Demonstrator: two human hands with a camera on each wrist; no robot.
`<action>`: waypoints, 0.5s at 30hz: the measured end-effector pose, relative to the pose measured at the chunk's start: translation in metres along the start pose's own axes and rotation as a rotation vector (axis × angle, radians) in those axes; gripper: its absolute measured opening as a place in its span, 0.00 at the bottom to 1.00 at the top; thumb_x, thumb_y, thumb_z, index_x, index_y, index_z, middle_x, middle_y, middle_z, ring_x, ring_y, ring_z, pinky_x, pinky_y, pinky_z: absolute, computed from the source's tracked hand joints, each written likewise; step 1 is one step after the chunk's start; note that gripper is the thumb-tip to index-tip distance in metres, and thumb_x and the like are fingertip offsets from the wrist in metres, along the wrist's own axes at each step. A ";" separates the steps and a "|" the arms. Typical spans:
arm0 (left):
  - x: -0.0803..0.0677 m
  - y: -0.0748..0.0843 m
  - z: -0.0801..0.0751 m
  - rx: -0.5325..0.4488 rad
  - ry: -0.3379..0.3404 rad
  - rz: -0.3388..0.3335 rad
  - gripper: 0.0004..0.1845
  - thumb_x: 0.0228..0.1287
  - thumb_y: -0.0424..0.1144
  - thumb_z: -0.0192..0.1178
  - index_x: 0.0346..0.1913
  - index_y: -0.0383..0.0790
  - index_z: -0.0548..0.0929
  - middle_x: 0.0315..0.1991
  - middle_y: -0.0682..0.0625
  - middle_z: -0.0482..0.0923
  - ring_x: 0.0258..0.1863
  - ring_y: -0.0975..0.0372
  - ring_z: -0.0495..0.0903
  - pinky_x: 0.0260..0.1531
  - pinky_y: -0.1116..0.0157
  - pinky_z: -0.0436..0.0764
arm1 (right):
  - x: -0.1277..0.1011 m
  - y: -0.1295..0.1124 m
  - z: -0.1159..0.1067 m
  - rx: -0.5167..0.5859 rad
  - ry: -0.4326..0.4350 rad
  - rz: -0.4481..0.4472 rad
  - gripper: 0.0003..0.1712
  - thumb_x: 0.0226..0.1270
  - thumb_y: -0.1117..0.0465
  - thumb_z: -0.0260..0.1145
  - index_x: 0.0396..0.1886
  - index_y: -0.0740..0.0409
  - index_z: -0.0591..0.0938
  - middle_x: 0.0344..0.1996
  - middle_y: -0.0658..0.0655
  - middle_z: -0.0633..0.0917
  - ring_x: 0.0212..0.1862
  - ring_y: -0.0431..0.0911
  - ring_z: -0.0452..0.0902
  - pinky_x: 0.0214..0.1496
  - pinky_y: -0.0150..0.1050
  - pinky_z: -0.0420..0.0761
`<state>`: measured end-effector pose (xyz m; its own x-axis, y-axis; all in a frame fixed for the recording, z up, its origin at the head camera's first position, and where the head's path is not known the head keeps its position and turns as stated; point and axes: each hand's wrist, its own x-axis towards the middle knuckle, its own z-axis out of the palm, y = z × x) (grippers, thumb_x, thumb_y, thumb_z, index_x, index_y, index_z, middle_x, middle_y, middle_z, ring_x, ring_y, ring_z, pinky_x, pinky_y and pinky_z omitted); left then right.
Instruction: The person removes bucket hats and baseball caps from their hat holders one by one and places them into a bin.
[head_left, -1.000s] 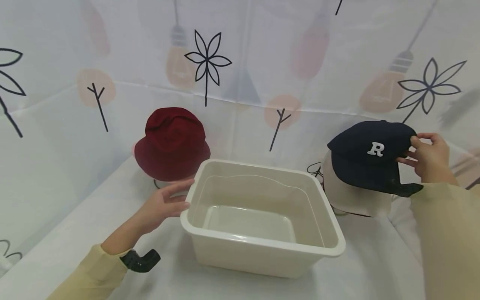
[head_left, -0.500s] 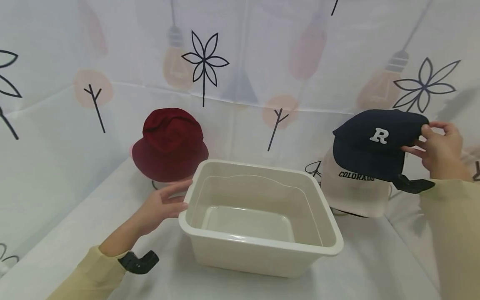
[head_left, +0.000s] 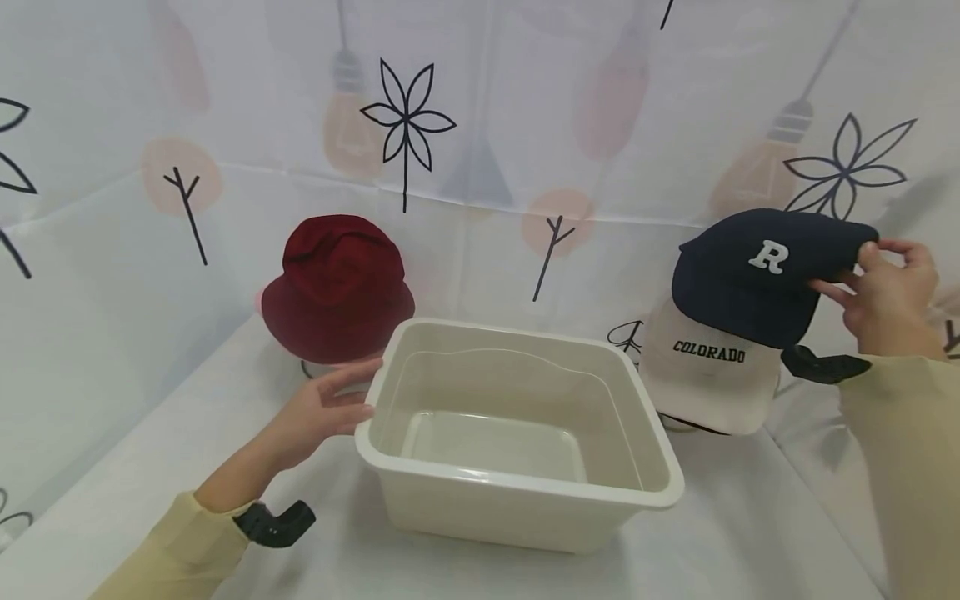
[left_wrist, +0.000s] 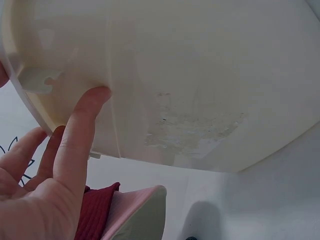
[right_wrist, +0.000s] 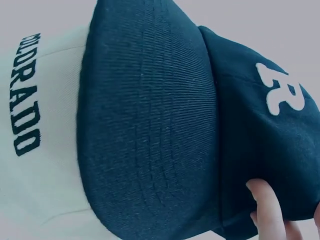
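Observation:
My right hand (head_left: pixel 888 292) pinches the crown side of a navy baseball cap (head_left: pixel 757 267) with a white letter R. The navy cap is above a cream cap (head_left: pixel 708 379) lettered COLORADO and overlaps its top. In the right wrist view the fingers (right_wrist: pixel 267 207) lie on the navy crown, with its brim (right_wrist: pixel 150 120) facing the camera. On the left, my left hand (head_left: pixel 315 417) rests its fingertips at the rim of a cream plastic basin (head_left: pixel 495 508). One of its straight fingers (left_wrist: pixel 72 145) touches the outer wall in the left wrist view.
Behind the left hand, a dark red bucket hat (head_left: pixel 341 287) sits on the white-covered table (head_left: pixel 300 550). A patterned white cloth (head_left: pixel 465 108) hangs behind everything. The left wrist view catches a pink and pale green edge (left_wrist: pixel 137 215) near the red hat.
My right hand has raised the navy cap up and to the right, uncovering the cream cap's lettering. The left hand keeps its place at the basin.

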<state>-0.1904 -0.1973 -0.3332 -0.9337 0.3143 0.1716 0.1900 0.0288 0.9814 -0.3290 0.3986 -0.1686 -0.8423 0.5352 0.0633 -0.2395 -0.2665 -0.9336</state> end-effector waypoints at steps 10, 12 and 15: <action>0.002 0.003 -0.001 -0.008 -0.017 0.005 0.33 0.60 0.31 0.60 0.68 0.35 0.62 0.68 0.39 0.57 0.54 0.55 0.75 0.43 0.55 0.79 | -0.004 -0.009 0.004 0.127 0.046 -0.044 0.14 0.70 0.66 0.52 0.47 0.40 0.67 0.49 0.41 0.65 0.43 0.38 0.73 0.13 0.37 0.77; 0.002 0.003 -0.002 -0.005 -0.017 0.006 0.33 0.60 0.31 0.60 0.68 0.35 0.62 0.68 0.39 0.57 0.54 0.55 0.75 0.43 0.55 0.79 | -0.001 -0.009 0.002 0.105 0.090 -0.048 0.15 0.71 0.62 0.54 0.50 0.39 0.67 0.49 0.40 0.66 0.46 0.37 0.72 0.12 0.36 0.76; 0.002 0.002 -0.002 -0.003 -0.015 0.006 0.33 0.60 0.31 0.60 0.68 0.36 0.62 0.68 0.40 0.58 0.54 0.54 0.75 0.43 0.55 0.79 | 0.006 -0.008 -0.005 0.098 0.161 -0.051 0.14 0.70 0.57 0.55 0.52 0.38 0.68 0.48 0.40 0.68 0.47 0.35 0.71 0.13 0.35 0.76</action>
<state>-0.1923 -0.1981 -0.3308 -0.9280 0.3282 0.1765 0.1950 0.0241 0.9805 -0.3293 0.4078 -0.1627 -0.7417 0.6692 0.0453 -0.3325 -0.3082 -0.8913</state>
